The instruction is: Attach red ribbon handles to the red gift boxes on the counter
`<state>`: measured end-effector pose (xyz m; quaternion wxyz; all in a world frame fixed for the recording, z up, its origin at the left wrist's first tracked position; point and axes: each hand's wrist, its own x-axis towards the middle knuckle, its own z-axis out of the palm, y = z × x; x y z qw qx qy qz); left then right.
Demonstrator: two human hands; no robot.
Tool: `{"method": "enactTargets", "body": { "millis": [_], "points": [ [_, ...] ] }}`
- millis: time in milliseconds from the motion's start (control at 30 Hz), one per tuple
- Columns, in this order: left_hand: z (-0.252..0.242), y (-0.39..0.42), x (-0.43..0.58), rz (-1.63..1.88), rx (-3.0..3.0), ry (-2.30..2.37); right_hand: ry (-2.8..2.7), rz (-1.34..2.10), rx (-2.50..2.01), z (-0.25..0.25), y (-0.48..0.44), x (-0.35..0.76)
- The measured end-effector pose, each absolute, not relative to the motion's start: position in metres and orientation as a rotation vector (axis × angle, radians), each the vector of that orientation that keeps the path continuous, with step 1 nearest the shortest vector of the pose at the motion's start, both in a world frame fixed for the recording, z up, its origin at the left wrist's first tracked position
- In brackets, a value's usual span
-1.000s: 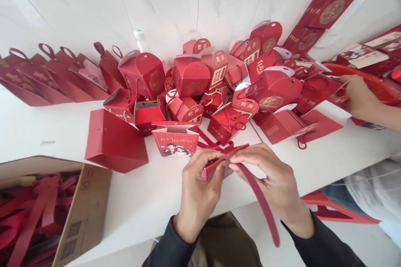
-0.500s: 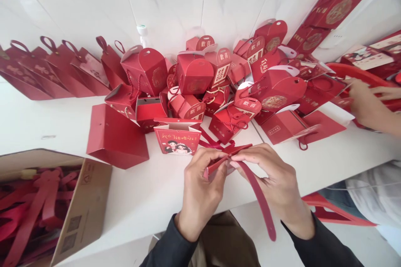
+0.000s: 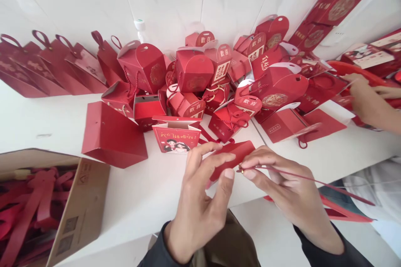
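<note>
Between thumb and fingertips, my right hand (image 3: 282, 192) pinches a long dark red strap (image 3: 332, 184). A small gold-coloured fastener shows at the strap's near end, and the long end stretches out to the right. My left hand (image 3: 203, 196) is open, its thumb and fingers spread, just left of that end. Behind both hands is a small red box (image 3: 233, 155), partly hidden by the fingers; whether my left fingers touch it I cannot tell. A red box with a printed couple (image 3: 177, 137) stands upright beyond my left hand.
A large red box (image 3: 114, 137) lies on the white table (image 3: 131, 196). An open carton (image 3: 84, 212) holds loose red straps. Several handled red boxes (image 3: 48, 69) line the back left; decorated boxes (image 3: 194, 73) crowd the middle. A co-worker's hand (image 3: 363, 91) is at right.
My left hand has let go of the small red box and spread its fingers. The strap, still in my right hand, has come away from the box and swung from hanging down to pointing right.
</note>
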<state>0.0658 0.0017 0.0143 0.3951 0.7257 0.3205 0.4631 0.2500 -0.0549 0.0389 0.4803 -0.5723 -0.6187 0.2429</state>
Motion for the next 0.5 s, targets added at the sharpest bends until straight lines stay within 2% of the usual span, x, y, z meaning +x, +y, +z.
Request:
{"method": "enactTargets", "body": {
  "millis": [500],
  "points": [
    [0.029, 0.003, 0.059, 1.010, 1.589, 0.765, -1.572, 0.715, -1.257, 0.048, -0.059, 0.250]
  ]
}}
